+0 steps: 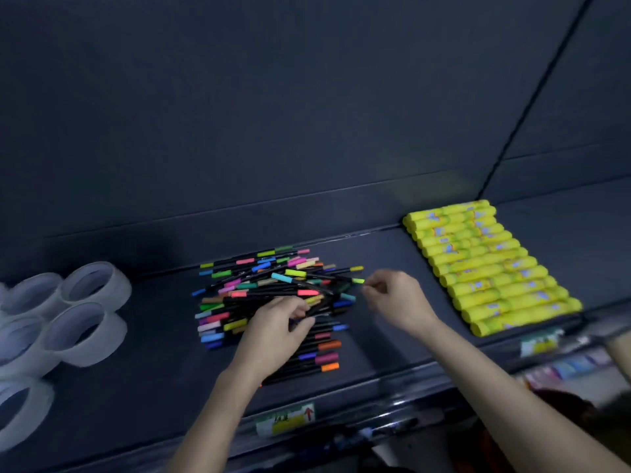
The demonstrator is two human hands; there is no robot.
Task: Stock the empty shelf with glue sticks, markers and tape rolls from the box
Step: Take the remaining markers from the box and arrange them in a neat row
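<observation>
So the markers sat in a loose heap mid-frame on the shelf, between the tape rolls at left and the neat glue sticks at right. The left hand curled round a few. The right hand pinched one's tip, probably (it's blurry) to square up the pile.

Tape rolls cropped left; price tag apparently blurred.

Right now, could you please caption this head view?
Left hand and right hand pinch markers, piled between tape rolls and glue sticks.
</observation>
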